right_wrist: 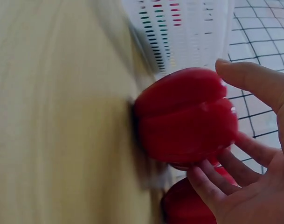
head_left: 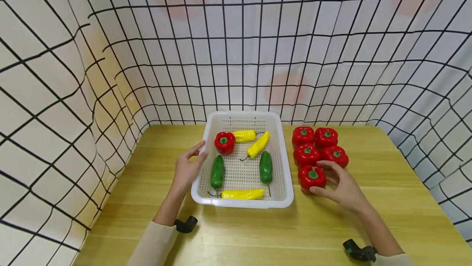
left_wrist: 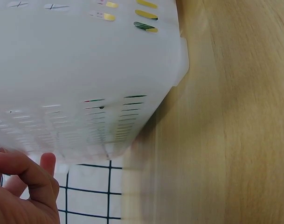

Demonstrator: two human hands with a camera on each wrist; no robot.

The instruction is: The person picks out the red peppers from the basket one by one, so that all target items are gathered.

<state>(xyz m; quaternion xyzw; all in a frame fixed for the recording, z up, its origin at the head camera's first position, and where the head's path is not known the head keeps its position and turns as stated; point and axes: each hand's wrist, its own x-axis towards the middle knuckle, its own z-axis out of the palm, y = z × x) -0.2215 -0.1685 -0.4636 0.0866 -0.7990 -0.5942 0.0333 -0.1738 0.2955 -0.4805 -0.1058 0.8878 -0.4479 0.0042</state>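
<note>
My right hand (head_left: 343,186) holds a glossy red bell pepper (head_left: 309,179) between thumb and fingers, just right of the white basket. In the right wrist view, the thumb lies at one side of this pepper and the fingers reach under the other. My left hand (head_left: 187,171) touches the left rim of the perforated plastic basket (head_left: 241,204) with fingertips and thumb. Inside lie one red bell pepper (head_left: 225,143), two green peppers (head_left: 266,167) and three yellow peppers (head_left: 242,194). The left wrist view shows the basket's slotted outer wall (left_wrist: 86,65) beside the hand.
Several more red bell peppers (head_left: 307,155) stand grouped behind the right hand. Black wire grid panels (head_left: 250,65) with white sheeting behind them enclose the back and sides of the wooden table (head_left: 236,233). Each wrist wears a black camera mount (head_left: 186,224).
</note>
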